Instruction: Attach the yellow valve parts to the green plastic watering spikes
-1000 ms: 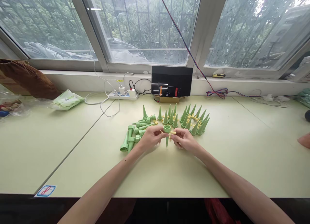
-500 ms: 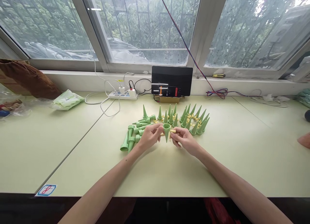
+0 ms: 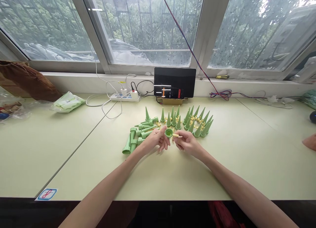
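Note:
My left hand (image 3: pixel 156 139) grips a green plastic cone (image 3: pixel 169 133), its round open end facing the camera and its tip hidden behind the fingers. My right hand (image 3: pixel 185 141) pinches a small cream-yellow peg (image 3: pixel 176 135) right beside the cone's rim. Behind the hands, several green cones (image 3: pixel 195 121) stand point-up with yellow pegs scattered among them. To the left lies a pile of green cones (image 3: pixel 138 136) on their sides.
A black screen with a phone (image 3: pixel 174 86) leans against the window sill. A power strip with cables (image 3: pixel 124 96) lies left of it. A green packet (image 3: pixel 68 101) and a brown bag (image 3: pixel 27 79) sit far left. Another person's hand (image 3: pixel 309 143) shows at the right edge.
The cone has been tilted so its open end faces the camera and its tip no longer hangs down. Both hands stay close together at the same spot.

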Available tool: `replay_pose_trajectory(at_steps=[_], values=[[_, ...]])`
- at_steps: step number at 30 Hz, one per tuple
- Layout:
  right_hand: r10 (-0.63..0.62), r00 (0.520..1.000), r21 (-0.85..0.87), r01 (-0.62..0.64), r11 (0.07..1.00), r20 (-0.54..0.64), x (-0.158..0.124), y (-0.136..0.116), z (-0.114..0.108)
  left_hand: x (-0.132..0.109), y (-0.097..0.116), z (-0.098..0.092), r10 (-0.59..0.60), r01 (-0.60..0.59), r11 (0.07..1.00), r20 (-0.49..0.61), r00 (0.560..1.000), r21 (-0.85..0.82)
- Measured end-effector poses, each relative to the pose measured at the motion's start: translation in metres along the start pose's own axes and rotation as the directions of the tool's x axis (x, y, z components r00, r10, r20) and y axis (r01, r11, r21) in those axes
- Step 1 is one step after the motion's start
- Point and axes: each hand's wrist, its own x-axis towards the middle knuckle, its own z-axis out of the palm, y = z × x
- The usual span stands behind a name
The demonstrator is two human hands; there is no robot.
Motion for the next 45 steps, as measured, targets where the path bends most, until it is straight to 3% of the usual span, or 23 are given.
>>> replay_pose_trajectory(at_steps=[8,14,29,36,45], values=[[0.026,1.0,0.013,-0.026,1.0,0.01,-0.001,-0.001,0.0,0.002,-0.005,-0.006,0.068,-0.065,0.997,0.078,0.995,-0.044],[0.045,0.998,0.028,-0.046,0.999,0.036,-0.001,0.002,-0.002,-0.001,-0.001,-0.012,0.125,-0.131,0.991,0.118,0.985,0.039],[0.099,0.993,0.028,-0.101,0.994,0.064,0.0,0.001,-0.002,-0.008,0.013,-0.016,0.131,-0.162,0.967,0.161,0.978,0.195],[0.117,0.992,0.047,-0.119,0.992,0.053,0.0,0.001,-0.004,-0.007,0.011,-0.014,0.156,-0.186,0.959,0.151,0.976,0.211],[0.132,0.991,0.041,-0.134,0.99,0.036,0.0,0.006,-0.005,-0.004,0.005,-0.014,0.235,-0.249,0.894,0.084,0.968,0.373]])
